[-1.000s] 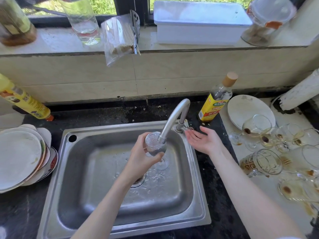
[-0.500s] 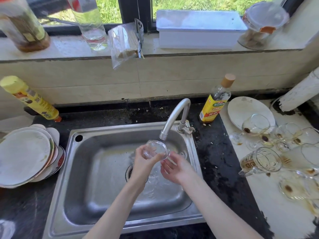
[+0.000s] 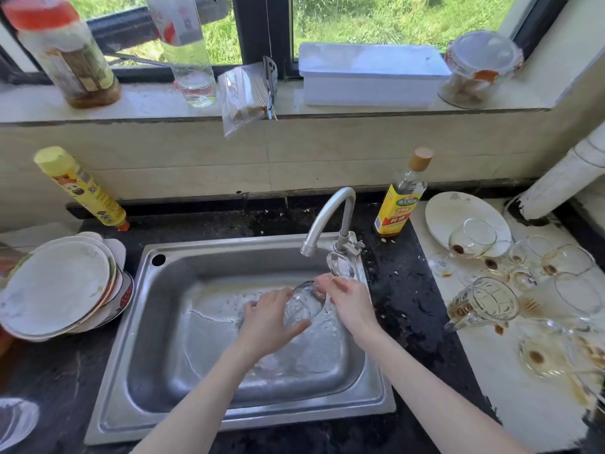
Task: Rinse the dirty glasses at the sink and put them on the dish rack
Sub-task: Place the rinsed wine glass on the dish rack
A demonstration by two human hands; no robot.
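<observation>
Over the steel sink [image 3: 157,329] I hold a clear stemmed glass [image 3: 302,308] tilted on its side, its foot [image 3: 340,265] pointing up toward the tap base. My left hand [image 3: 265,326] grips the bowl. My right hand [image 3: 352,304] holds the glass at the stem end. The tap [image 3: 327,214] spout ends just above the glass, and water lies in the basin. Several dirty glasses [image 3: 471,239] with brown dregs, some tipped over, lie on the counter to the right, with a cut-glass mug [image 3: 483,304] among them.
Stacked white plates [image 3: 55,286] sit left of the sink, a yellow bottle [image 3: 82,188] behind them. A sauce bottle [image 3: 401,198] and a white plate [image 3: 445,214] stand right of the tap. Jars, a bag and a white box [image 3: 370,77] line the windowsill.
The glass came down from under the spout and tipped onto its side. My right hand moved from beside the tap onto the glass's stem end.
</observation>
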